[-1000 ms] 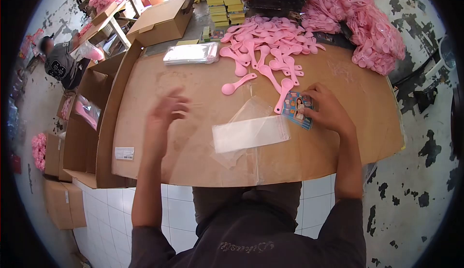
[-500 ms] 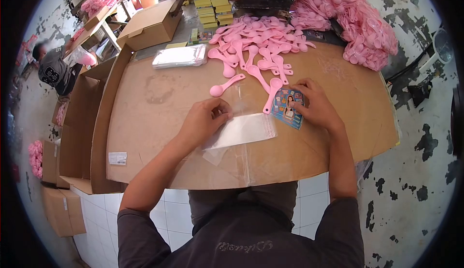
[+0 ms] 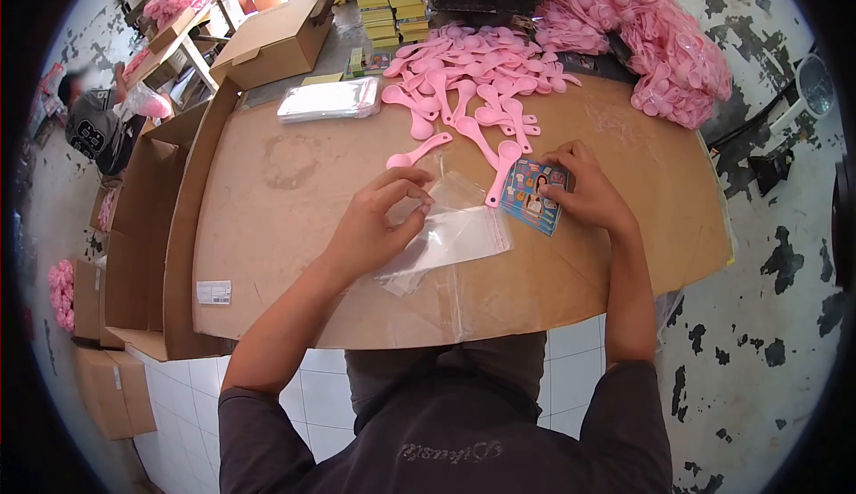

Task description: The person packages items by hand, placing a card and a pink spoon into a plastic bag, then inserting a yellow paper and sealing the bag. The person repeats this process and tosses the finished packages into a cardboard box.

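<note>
My left hand (image 3: pixel 382 219) is curled, thumb and fingertips at a clear plastic bag (image 3: pixel 456 193) whose edge is raised above the cardboard. Under it lie more flat clear plastic bags (image 3: pixel 459 237). My right hand (image 3: pixel 586 189) grips a small stack of blue printed cards (image 3: pixel 533 196) by its right side, thumb on top. Touching the left edge of the cards is a pink spoon (image 3: pixel 504 171). Another pink spoon (image 3: pixel 419 150) lies just beyond my left hand, partly hidden by the fingers.
A heap of pink spoons (image 3: pixel 481 61) spreads at the back, with bagged pink spoons (image 3: pixel 673 48) to its right. Behind stand stacks of cards (image 3: pixel 379 8). A bundle of plastic bags (image 3: pixel 328 100) lies back left. An open carton (image 3: pixel 147 244) borders the left side; a person (image 3: pixel 94 128) is beyond.
My left hand has lifted the edge of a clear bag up from the flat bags, its fingers rising and spreading a little. My right hand stays on the cards with a slight shift.
</note>
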A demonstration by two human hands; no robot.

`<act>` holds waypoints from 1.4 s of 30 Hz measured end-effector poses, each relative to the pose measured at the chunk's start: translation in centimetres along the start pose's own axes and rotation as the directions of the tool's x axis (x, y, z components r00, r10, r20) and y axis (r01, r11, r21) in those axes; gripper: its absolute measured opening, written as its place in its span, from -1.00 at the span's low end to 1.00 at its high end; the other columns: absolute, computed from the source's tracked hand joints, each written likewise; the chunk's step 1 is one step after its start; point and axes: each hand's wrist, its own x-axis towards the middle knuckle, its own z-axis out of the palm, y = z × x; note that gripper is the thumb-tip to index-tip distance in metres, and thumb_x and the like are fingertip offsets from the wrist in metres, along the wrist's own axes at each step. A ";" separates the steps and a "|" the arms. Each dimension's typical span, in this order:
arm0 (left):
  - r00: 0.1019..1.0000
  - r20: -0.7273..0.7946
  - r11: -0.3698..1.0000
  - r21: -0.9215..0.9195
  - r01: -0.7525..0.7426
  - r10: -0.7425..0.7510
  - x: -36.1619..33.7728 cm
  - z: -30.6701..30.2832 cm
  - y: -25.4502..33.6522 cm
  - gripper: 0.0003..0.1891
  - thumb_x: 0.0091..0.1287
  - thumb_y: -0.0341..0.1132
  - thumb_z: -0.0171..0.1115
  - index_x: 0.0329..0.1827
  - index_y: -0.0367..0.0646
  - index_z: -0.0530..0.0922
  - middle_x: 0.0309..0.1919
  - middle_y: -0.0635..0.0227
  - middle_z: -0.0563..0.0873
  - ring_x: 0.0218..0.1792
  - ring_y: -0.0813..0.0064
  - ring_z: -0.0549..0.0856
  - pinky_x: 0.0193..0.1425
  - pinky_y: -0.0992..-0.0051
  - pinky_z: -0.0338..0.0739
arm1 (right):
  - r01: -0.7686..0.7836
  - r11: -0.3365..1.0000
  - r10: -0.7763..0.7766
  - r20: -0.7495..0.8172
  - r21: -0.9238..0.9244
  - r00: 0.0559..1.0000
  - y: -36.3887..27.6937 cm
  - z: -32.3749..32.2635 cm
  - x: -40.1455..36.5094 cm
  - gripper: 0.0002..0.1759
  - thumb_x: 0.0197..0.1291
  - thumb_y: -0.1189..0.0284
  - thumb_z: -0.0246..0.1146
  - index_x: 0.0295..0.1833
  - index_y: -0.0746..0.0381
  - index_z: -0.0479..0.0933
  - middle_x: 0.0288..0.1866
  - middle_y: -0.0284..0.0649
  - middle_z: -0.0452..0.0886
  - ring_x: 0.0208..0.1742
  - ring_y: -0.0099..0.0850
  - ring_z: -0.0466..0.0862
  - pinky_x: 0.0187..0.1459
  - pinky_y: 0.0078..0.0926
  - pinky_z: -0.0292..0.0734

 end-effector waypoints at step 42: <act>0.924 0.266 0.720 -0.580 0.381 -0.275 -0.8 0.2 1.7 -0.36 0.58 -0.45 0.24 0.67 -0.14 0.24 -0.07 0.24 0.86 -0.06 0.64 0.77 0.03 0.53 0.65 | 0.262 0.901 -0.347 0.212 0.346 0.914 -12.8 -1.9 4.1 -0.63 0.21 0.65 0.40 0.13 0.19 0.77 -0.11 -0.23 0.71 -0.09 -0.39 0.65 -0.01 -0.39 0.55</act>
